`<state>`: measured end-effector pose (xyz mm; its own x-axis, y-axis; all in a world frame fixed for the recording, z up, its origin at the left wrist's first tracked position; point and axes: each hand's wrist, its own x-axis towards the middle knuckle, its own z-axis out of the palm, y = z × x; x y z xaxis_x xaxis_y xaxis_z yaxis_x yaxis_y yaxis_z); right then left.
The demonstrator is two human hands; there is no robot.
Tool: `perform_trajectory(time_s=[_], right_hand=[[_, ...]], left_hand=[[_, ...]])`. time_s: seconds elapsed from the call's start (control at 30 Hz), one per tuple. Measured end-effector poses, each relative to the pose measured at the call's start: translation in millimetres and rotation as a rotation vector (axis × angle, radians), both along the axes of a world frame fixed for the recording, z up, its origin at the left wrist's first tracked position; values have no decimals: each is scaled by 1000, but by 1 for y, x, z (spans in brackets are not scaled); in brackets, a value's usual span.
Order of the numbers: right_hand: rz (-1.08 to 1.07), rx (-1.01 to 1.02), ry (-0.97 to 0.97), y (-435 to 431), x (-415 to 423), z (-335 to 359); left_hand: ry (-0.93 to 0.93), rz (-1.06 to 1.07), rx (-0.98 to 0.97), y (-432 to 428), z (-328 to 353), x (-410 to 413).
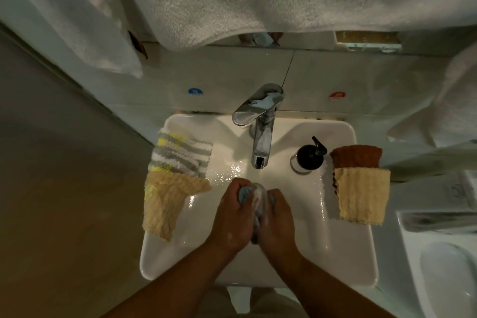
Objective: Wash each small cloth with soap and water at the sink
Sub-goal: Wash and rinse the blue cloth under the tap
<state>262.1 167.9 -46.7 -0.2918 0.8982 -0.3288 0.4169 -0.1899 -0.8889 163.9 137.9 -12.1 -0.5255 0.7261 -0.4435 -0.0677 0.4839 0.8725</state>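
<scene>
Both fists, left hand (233, 214) and right hand (276, 217), wringing sudsy blue cloth (247, 195), glossy white sink (343, 245)

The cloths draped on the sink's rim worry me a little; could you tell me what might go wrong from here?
The beige cloth on the left rim hangs past the outer edge of the sink, so a nudge could slide it to the floor. The soap dispenser stands close to the right hand; vigorous scrubbing of the blue cloth might knock it over.
</scene>
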Motion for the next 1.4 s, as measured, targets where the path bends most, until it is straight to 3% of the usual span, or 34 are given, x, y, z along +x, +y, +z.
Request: perform_trajectory(time_s=[0.07,0.17,0.33,0.47,0.53,0.6,0.73,0.8,0.9,1.0,1.07,1.2,1.4], right_hand=[[47,84,101,-17,-4,14],[42,226,55,-1,-10,14],[-78,-26,-20,29,1,-14],[83,107,56,-14,-1,13],[117,188,97,-15,-10,27],[50,247,22,5,-17,24],[-36,38,-107,36,-3,-9],[11,-12,-68,19,2,-8],[93,145,58,-8,1,13],[104,228,-19,9,-7,19],[44,173,-101,30,-8,5],[6,25,-62,30,4,-6],[113,252,21,1,-10,30]], left_hand=[[98,53,-56,2,-8,-8],[-10,50,-25,-3,-10,6],[-125,-110,119,-11,3,16],[63,18,-16,1,-11,-8],[-82,122,-24,2,-10,-4],[-150,91,-16,-5,-9,9],[-174,5,68,-12,10,22],[-138,13,100,-3,10,12],[38,85,13,10,-3,-8],[-59,85,-2,8,-7,-1],[-65,23,56,1,-3,13],[-64,-79,154,-4,6,16],[95,18,-1,-6,-14,3]])
